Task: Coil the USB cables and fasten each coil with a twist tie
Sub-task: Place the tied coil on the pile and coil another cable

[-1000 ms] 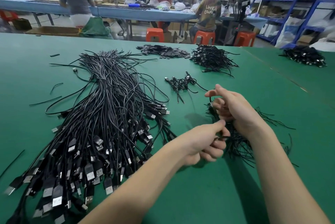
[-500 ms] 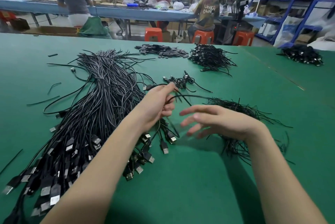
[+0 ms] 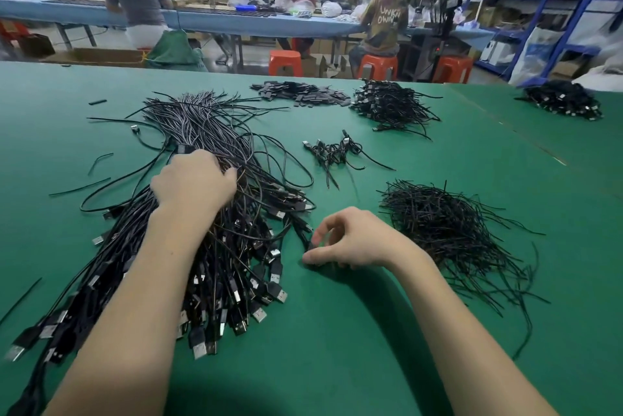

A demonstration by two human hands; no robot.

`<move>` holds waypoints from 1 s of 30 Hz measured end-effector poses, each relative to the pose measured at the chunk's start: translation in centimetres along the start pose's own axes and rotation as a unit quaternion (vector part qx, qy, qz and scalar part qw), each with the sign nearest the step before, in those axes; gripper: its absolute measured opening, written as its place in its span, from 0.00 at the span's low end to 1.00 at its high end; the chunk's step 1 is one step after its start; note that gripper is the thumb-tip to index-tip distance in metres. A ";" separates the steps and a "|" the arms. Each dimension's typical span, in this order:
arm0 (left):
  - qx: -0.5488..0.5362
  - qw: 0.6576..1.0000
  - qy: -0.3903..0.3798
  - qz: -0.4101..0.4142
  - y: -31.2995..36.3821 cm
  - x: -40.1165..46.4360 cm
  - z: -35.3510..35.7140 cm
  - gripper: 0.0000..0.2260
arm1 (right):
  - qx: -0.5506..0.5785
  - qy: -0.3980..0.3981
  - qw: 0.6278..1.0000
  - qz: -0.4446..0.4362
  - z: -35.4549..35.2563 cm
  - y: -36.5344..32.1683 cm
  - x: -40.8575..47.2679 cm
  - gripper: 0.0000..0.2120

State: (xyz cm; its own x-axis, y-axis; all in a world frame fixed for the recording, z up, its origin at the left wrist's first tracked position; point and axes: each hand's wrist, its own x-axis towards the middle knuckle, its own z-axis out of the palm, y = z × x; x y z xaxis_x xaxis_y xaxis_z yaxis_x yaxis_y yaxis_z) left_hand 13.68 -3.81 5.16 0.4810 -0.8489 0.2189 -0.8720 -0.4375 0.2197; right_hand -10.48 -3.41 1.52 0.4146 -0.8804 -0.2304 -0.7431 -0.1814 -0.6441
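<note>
While the small cluster of finished coils [image 3: 332,151] lies just above the middle of the frame, where a tied coil was being worked a second ago at lower right, both hands have now left that spot and gone back to the stock. A second ago the two hands were together over the twist ties, half a second ago the left was reaching away with a cable; now the left hand [image 3: 195,181] presses down into the big bundle of loose USB cables [image 3: 215,230] at centre left, its fingers curled into the strands, though I cannot tell whether they have closed on any single cable. The right hand [image 3: 350,240], low and right of centre, has its thumb and forefinger curled and pinching a black plug end [image 3: 312,243] at the bundle's right edge, the other fingers bent loosely behind. Just beside that wrist, at right, sits the heap of twist ties [image 3: 451,230] on the green table [image 3: 337,348], untouched for now. My reading is that one coil has been finished and set aside, and a fresh cable is being singled out; the left hand likely steadies the mass so one strand draws free without dragging its neighbours.
</note>
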 end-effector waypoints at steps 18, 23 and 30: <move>-0.169 0.930 0.100 0.310 3.7 -2.6 2.0 0.09 | 0.173 0.294 0.931 -0.132 -6.2 -2.6 -4.0 0.16; -0.273 0.844 0.007 0.461 5.8 -4.6 0.5 0.20 | 0.358 0.331 0.835 -0.257 -5.6 -4.6 -3.7 0.13; -0.487 0.790 -0.063 0.368 9.3 -6.9 -0.8 0.21 | 0.414 0.143 0.878 -0.195 -5.3 -0.9 -1.8 0.14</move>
State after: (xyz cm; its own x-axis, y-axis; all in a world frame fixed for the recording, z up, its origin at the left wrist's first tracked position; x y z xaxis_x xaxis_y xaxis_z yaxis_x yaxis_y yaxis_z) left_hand 2.31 -1.84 6.47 -0.1904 -0.8160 0.5458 -0.3987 0.5723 0.7166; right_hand -13.38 -3.96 6.40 0.3158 -0.9176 0.2414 0.1112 -0.2169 -0.9698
